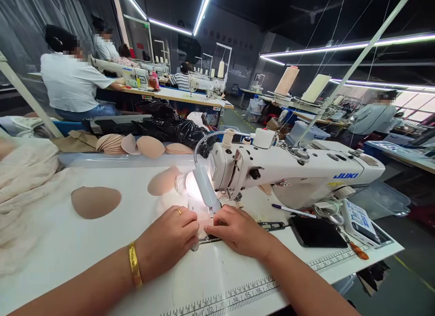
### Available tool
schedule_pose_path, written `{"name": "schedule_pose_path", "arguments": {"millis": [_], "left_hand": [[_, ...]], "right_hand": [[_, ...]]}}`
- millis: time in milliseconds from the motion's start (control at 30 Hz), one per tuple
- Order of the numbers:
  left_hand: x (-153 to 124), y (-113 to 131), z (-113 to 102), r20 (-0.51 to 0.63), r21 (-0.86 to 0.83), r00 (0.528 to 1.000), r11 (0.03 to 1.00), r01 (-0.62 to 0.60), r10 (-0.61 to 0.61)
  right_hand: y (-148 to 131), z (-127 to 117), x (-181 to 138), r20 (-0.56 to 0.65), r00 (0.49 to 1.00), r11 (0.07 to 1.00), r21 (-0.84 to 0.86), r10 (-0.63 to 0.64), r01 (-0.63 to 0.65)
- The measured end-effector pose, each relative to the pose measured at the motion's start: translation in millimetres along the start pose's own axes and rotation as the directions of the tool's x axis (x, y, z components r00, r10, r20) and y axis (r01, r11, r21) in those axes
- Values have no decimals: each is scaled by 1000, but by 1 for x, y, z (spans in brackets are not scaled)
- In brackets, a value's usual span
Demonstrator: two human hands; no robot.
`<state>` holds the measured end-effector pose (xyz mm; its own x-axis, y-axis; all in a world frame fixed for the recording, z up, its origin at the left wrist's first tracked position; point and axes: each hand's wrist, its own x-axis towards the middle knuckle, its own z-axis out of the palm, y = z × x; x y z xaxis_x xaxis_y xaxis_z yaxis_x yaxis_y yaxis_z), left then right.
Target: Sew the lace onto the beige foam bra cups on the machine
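Observation:
My left hand (168,237), with a gold ring and a gold bangle, rests on the white table (84,252) with fingers curled down over a small pale piece lying in front of the needle of the white JUKI sewing machine (292,171). Facing it, my right hand (238,230) has its fingers bent and pressed on the same spot. What lies under the fingers is washed out by the machine's lamp (205,187), and I cannot make it out.
Beige bra cups lie on the table at left (95,201) and near the lamp (163,181), with more stacked behind (112,144). A phone (316,232), pen (292,210) and control box (362,221) sit at right. Cream fabric (23,184) is heaped left. Other people sew at benches behind.

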<state>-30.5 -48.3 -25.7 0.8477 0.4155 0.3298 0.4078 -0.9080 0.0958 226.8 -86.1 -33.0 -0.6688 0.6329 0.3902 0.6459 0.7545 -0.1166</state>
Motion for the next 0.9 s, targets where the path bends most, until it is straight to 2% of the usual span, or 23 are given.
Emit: {"name": "schedule_pose_path", "arguments": {"millis": [167,400,500,667,900], "left_hand": [[-2,-1,14,-59,-6,998,1000,12,-12],[8,6,3,-30,72,999,997,-33,35],[9,6,6,-34,91,999,995,-34,38],[5,3,18,-61,2,998,1000,6,-6],[7,0,16,-82,-83,997,996,-10,3]], "right_hand": [[4,-6,-1,23,1000,998,57,-12,10],[8,-8,-3,28,999,993,121,-20,16],[10,-7,-4,17,1000,989,149,-23,20],[10,-5,-5,15,1000,986,167,-4,1],[11,2,-4,6,998,989,133,63,-63]]}}
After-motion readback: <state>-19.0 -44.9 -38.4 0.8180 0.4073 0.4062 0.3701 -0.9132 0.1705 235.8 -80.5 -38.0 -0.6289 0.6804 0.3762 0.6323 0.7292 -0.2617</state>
